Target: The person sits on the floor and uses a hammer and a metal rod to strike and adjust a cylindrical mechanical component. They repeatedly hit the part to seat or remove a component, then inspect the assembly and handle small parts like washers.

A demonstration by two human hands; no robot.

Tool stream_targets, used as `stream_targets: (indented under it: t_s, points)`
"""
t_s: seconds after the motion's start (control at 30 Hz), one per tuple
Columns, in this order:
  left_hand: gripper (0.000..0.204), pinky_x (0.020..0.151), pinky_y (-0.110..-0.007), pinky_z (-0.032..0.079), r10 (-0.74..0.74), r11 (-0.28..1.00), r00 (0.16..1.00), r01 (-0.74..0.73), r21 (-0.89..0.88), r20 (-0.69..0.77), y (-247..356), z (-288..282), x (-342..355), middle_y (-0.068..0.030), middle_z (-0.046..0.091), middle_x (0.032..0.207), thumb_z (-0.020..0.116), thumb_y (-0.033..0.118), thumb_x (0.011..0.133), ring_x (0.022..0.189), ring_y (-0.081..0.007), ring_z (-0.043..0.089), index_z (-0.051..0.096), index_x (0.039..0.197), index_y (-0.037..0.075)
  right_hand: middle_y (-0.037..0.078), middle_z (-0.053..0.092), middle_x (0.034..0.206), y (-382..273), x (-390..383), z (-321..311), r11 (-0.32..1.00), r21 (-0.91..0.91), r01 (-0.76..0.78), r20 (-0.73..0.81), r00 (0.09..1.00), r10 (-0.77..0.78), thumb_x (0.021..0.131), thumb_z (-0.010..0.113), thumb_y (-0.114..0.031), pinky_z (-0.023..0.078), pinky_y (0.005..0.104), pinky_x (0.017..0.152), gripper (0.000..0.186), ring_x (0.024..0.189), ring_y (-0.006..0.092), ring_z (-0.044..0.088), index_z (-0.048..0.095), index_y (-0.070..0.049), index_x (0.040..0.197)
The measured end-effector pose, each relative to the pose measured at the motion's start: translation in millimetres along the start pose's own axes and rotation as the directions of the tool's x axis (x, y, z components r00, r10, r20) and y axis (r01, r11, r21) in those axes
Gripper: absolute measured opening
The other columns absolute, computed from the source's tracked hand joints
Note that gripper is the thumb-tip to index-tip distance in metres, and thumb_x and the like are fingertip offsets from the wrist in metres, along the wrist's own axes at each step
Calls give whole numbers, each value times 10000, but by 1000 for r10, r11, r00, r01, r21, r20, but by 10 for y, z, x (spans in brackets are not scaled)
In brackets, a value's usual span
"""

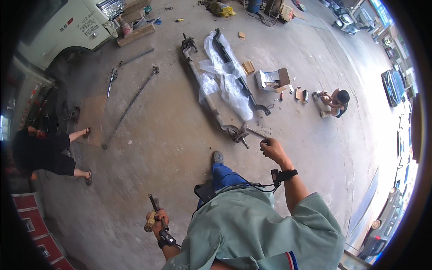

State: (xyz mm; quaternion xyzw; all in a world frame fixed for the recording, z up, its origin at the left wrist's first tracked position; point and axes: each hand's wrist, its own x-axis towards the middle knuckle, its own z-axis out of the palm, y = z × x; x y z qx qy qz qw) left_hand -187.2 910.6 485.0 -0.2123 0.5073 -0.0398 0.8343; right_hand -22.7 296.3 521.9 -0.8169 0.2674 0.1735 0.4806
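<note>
The left hand (pixel 157 223) held a wooden-handled hammer (pixel 153 212) in a closed grip, its shaft jutting above; the right hand (pixel 271 150) was fisted, seemingly empty

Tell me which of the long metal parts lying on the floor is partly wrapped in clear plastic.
The dark curved bar on the right of the pair; clear plastic sheeting drapes it. The grey axle tube beside it and thin rod lie bare.
</note>
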Motion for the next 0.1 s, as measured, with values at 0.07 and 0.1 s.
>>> stream_targets:
  t_s: [0.07, 0.1]
  points:
    - [804, 519, -283, 369, -5, 998, 1000, 5, 62, -13, 150, 43, 43, -35, 506, 725, 771, 544, 684, 597, -145, 503, 553, 1160, -65, 102, 711, 756, -64, 73, -6, 1000, -11, -26, -11, 1000, 26, 891, 606, -265, 559, 326, 631, 350, 637, 171, 690, 720, 33, 1037]
    - [839, 529, -293, 387, -6, 999, 999, 7, 51, -34, 118, 125, 36, -38, 506, 713, 749, 588, 680, 594, -154, 503, 552, 1179, -58, 102, 711, 756, -94, 126, -8, 1000, -2, -22, -19, 1000, 22, 891, 606, -265, 559, 326, 631, 350, 637, 171, 690, 720, 33, 1037]
